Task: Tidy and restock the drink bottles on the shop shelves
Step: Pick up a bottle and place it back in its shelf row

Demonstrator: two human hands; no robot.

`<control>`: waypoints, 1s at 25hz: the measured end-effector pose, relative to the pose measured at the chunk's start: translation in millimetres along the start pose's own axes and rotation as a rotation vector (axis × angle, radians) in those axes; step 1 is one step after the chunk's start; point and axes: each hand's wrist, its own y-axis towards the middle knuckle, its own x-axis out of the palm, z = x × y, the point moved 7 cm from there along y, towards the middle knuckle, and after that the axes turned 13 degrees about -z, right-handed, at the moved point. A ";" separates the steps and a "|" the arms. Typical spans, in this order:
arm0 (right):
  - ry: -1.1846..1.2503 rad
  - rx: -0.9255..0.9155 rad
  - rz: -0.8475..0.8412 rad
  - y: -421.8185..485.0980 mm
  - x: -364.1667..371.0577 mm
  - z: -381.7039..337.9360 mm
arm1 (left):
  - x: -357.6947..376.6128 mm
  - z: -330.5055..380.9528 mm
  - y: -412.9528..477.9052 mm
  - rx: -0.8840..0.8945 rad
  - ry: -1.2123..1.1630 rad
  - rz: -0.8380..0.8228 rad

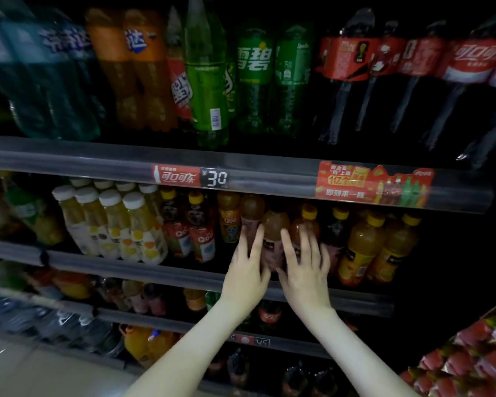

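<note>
Brown bottle (pixel 275 224) with a pink label, no cap visible from this angle, standing at the front of the middle shelf (pixel 155 272), centre of frame, slightly right. It leans a little out of line with its neighbours. The label is blurred and can't be read. Left hand (pixel 245 277) has its fingers straight and spread, laid against the bottle's left side and the one behind it. Right hand (pixel 305 273) is likewise flat and spread, fingers across the red-brown bottle just to the right. Neither hand is curled round anything; both press rather than hold. Step in hand, by my reading: squaring up this row, nudging bottles upright and into file. The next move likely calls for a gentle push back and together from both sides, keeping the bottle from tipping into the orange juice bottles (pixel 358 247) on the right. White-capped bottles (pixel 109 222), centre left of frame, look neatly ranked already. Price tag (pixel 216 178) reads 30, on the rail above. Lighting is dim and the frame edges are smeared.
</note>
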 end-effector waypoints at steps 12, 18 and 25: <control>0.455 -0.223 0.223 101.0 -128.4 -285.6 | -318.6 -91.3 -80.7 0.105 0.166 0.409; 0.475 -0.236 0.220 157.1 -148.7 -384.3 | -433.9 -150.6 -103.8 0.084 0.217 0.496; 0.478 -0.291 0.251 204.5 -131.3 -451.3 | -480.6 -231.2 -88.1 0.019 0.180 0.517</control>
